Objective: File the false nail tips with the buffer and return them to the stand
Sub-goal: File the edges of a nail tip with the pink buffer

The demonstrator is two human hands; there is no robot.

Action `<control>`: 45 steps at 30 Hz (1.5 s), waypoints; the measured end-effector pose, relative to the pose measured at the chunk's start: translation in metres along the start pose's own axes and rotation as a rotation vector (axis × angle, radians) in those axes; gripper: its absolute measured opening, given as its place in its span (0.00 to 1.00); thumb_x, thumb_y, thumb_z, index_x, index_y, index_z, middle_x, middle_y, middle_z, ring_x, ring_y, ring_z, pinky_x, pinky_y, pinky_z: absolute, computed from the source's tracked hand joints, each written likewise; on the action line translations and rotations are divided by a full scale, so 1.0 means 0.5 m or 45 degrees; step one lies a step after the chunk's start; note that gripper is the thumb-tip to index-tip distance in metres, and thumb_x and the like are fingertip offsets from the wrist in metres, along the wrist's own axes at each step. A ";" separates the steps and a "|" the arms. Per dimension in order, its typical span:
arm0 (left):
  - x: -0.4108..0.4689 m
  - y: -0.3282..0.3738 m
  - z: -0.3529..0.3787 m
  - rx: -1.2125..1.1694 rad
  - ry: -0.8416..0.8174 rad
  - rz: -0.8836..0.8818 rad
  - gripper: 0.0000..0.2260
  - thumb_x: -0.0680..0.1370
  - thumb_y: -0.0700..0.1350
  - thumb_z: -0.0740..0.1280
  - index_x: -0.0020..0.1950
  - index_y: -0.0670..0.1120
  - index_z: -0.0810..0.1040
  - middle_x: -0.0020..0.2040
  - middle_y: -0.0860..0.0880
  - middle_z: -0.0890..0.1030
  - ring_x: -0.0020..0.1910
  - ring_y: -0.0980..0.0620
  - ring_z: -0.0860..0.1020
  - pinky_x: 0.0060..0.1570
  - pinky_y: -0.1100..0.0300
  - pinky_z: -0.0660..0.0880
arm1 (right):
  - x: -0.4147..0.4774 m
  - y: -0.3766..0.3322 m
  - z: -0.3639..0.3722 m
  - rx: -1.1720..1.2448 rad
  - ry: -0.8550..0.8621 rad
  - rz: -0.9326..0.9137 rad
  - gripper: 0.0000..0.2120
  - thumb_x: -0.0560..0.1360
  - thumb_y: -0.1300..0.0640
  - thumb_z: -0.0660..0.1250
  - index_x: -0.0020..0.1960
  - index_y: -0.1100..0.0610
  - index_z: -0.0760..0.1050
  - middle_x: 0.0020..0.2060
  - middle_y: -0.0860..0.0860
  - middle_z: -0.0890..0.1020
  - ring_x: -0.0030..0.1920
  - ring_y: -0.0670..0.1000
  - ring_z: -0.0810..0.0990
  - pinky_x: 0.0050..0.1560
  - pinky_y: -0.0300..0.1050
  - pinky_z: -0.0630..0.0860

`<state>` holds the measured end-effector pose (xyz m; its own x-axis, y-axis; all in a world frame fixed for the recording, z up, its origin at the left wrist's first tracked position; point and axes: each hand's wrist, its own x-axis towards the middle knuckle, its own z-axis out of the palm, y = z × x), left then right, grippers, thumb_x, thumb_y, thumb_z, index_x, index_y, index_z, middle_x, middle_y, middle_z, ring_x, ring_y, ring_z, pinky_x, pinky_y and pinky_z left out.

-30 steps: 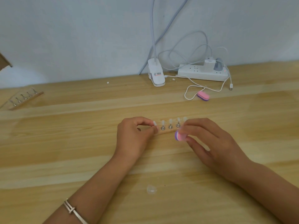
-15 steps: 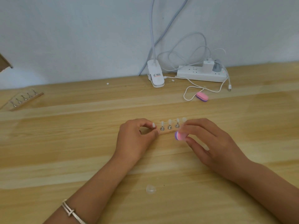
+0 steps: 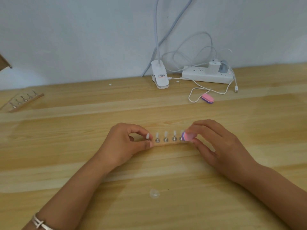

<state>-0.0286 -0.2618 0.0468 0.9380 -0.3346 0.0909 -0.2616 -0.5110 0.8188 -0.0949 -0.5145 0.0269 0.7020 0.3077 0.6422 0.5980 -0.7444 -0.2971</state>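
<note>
Our left hand (image 3: 123, 145) pinches the endmost nail tip (image 3: 147, 136) between thumb and forefinger, at its own end of the stand (image 3: 166, 144). From this pinch the stand's row runs straight across toward our right hand (image 3: 221, 146), whose fingers are clamped on the pink and purple buffer (image 3: 186, 136) at the opposite end. The pinched tip stands upright, with the other tips (image 3: 165, 134) between it and the buffer, so we judge the left hand must carry it across.

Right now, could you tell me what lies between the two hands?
Head view: the stand with a row of upright nail tips, between left hand and right hand.
</note>
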 end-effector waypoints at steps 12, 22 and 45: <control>-0.012 -0.007 0.007 0.039 0.044 0.144 0.05 0.71 0.38 0.75 0.40 0.48 0.85 0.25 0.66 0.75 0.18 0.58 0.60 0.23 0.74 0.57 | 0.001 0.003 -0.002 0.056 -0.043 0.060 0.10 0.74 0.70 0.71 0.53 0.61 0.81 0.49 0.50 0.80 0.49 0.53 0.81 0.51 0.47 0.77; -0.013 0.014 0.026 0.446 0.336 0.441 0.12 0.64 0.57 0.74 0.46 0.57 0.84 0.55 0.57 0.70 0.51 0.55 0.70 0.56 0.58 0.65 | 0.001 0.000 -0.003 0.084 -0.036 0.093 0.09 0.74 0.70 0.70 0.53 0.60 0.80 0.49 0.50 0.79 0.49 0.52 0.81 0.52 0.48 0.77; -0.002 0.001 0.048 0.303 0.247 0.381 0.06 0.67 0.41 0.79 0.40 0.50 0.86 0.44 0.56 0.73 0.46 0.60 0.68 0.49 0.61 0.65 | 0.001 -0.001 0.001 0.066 -0.012 0.083 0.10 0.74 0.70 0.71 0.53 0.60 0.80 0.48 0.50 0.80 0.49 0.52 0.81 0.53 0.46 0.76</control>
<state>-0.0353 -0.2806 0.0335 0.8321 -0.3523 0.4283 -0.5528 -0.5898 0.5887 -0.0945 -0.5136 0.0269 0.7437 0.2650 0.6137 0.5698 -0.7315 -0.3746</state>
